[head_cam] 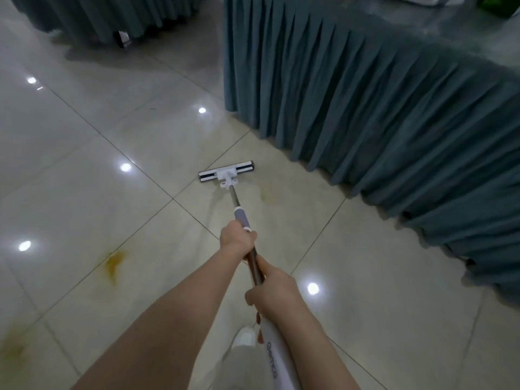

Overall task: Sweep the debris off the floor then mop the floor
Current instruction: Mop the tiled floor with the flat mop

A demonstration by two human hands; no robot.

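Both hands grip the mop pole. The left hand is farther down, the right hand nearer. The mop head sits ahead on the floor.

A glossy floor of large pale tiles, crossed by thin dark grout lines, is seen dotted with bright reflections of ceiling lights. A mop head is pressed flat on the tiles near the centre. A faint yellowish smear is seen just beside it at 4 o'clock. A stronger yellow stain is spread at 8 o'clock, and a blurred one lies at the lower left edge. A pleated teal skirt is draped to the tiles from 12 to 3 o'clock. A white shoe is planted at 6 o'clock.
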